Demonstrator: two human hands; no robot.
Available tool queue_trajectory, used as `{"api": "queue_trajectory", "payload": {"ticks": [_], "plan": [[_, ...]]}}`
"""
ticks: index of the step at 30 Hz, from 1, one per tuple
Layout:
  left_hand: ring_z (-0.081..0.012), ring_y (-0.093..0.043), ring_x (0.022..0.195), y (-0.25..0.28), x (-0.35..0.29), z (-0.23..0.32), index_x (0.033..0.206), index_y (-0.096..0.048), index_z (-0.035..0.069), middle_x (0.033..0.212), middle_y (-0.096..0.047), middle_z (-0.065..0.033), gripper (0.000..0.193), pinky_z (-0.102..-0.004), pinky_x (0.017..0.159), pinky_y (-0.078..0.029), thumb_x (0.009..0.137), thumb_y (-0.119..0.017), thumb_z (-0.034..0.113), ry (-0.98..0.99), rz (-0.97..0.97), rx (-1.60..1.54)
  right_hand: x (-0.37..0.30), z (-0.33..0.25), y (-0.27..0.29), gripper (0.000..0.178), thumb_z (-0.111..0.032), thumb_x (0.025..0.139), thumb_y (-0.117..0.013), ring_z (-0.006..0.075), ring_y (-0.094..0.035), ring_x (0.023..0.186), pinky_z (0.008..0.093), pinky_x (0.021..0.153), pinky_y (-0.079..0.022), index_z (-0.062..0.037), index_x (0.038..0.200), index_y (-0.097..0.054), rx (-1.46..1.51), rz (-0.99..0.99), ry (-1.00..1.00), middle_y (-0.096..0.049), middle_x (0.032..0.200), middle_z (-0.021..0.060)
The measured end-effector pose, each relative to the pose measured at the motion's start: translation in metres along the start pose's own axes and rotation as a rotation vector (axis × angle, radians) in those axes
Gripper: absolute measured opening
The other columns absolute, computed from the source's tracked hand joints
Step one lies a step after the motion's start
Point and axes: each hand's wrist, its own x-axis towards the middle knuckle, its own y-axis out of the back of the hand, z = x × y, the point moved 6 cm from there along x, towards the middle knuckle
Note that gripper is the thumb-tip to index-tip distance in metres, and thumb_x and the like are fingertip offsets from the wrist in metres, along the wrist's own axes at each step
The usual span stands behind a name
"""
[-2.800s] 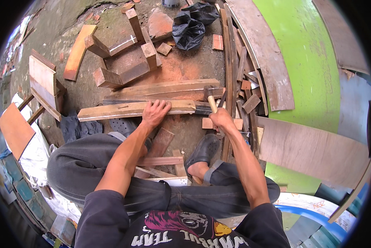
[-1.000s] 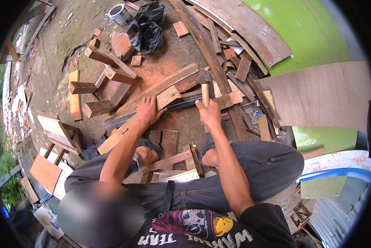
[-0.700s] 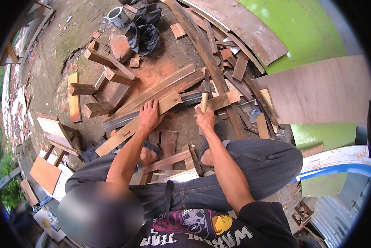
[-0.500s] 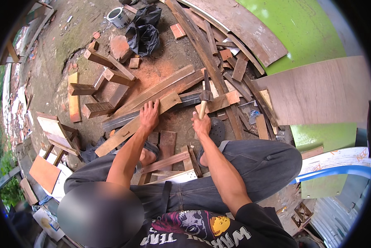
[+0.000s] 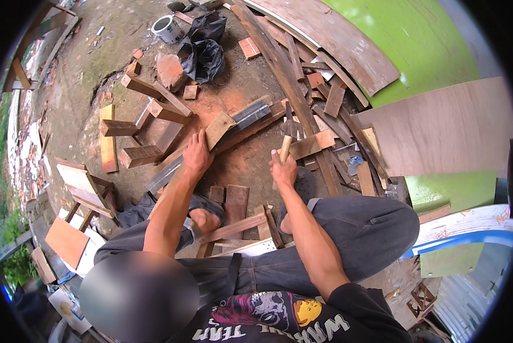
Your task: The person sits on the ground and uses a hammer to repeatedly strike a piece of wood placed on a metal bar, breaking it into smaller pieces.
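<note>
My left hand (image 5: 196,152) is closed on the edge of a pale wooden plank (image 5: 219,128), whose far end rests tilted across a long black-faced beam (image 5: 248,116). The plank's near part runs down behind my left forearm. Over to the right, my right hand (image 5: 283,167) grips a tool with a pale wooden handle (image 5: 285,147) and a narrow dark metal head (image 5: 289,126) pointing away from me. The exact kind of tool is hard to make out. Beyond the tool's head lies a short brown board (image 5: 312,145).
Upright wooden blocks (image 5: 141,155) stand at left, near a black plastic bag (image 5: 202,60) and a white bucket (image 5: 166,28). Scrap wood and a long dark timber (image 5: 291,86) lie ahead right, beside a large plywood sheet (image 5: 439,128). A small wood frame (image 5: 233,227) sits between my feet.
My left hand has moved left and swung the plank to a steeper angle, uncovering more of the black-faced beam. My right hand keeps its grip, with the tool tilted slightly differently.
</note>
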Motion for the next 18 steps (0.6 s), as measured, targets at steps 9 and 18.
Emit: {"api": "queue_trajectory", "payload": {"ticks": [9, 18], "plan": [[-0.0352, -0.054, 0.122, 0.003, -0.005, 0.004, 0.137, -0.045, 0.005, 0.133, -0.055, -0.0145, 0.076, -0.046, 0.098, -0.048, 0.079, -0.076, 0.044, -0.091, -0.002, -0.082, 0.004, -0.021, -0.008, 0.044, -0.043, 0.089, -0.069, 0.0322, -0.066, 0.06, 0.0432, 0.063, -0.051, 0.0003, 0.088, -0.063, -0.147, -0.094, 0.168, -0.064, 0.064, 0.0156], [-0.0362, -0.058, 0.115, -0.009, -0.005, 0.0, 0.134, -0.047, 0.005, 0.128, -0.058, -0.0132, 0.076, -0.0445, 0.102, -0.047, 0.074, -0.079, 0.038, -0.073, 0.045, -0.09, 0.002, -0.131, -0.027, 0.035, -0.033, 0.089, -0.069, 0.0415, -0.065, 0.069, 0.0458, 0.064, -0.05, 0.0014, 0.089, -0.063, -0.25, -0.204, 0.493, -0.063, 0.072, 0.024]]}}
